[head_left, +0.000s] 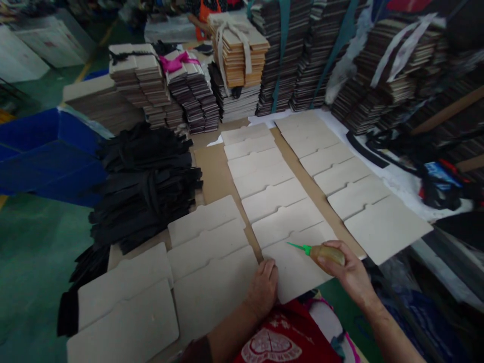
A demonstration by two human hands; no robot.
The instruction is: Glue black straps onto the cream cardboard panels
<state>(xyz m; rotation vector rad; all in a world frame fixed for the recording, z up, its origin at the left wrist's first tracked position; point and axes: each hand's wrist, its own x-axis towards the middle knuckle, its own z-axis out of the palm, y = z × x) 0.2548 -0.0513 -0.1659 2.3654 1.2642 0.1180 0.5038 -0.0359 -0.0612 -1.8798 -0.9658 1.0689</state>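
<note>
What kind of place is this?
It looks like a workshop or small factory where things are made. See the flat beige rectangular panels laid out in overlapping rows, the thick bundles of black cloth-like strips, and the tall stacks of thin dark sheets behind?

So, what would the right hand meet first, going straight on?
With the right hand leading by the green nozzle, probably the middle row's nearest pale board; whether they touch now is unclear.
</note>
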